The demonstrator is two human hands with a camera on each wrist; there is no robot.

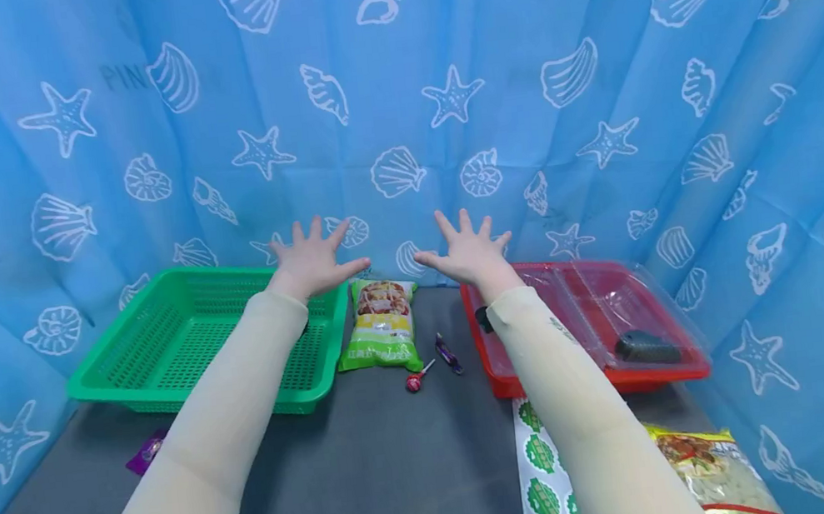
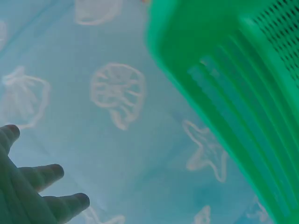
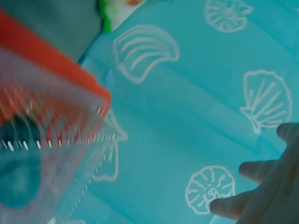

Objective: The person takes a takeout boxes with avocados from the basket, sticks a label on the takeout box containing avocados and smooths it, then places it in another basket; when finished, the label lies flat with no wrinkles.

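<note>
Left fingers [image 1: 315,230], right fingers [image 1: 465,223] splayed wide, holding nothing; perforated green basket [image 1: 132,395]; dark object [image 1: 648,348] inside clear-lidded red bin [image 1: 644,380]

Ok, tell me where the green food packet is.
In the head view, the green food packet is near the middle, between the green basket on its left and the red lidded tray on its right, behind the red lollipop.

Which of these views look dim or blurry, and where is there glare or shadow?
Head view: bright, fairly sharp, glare on clear lid over red tray, soft shadow under green basket. Left wrist: dimmer, left hand shaded, basket rim soft. Right wrist: dim, right hand dark, lid ridges glinting.
</note>
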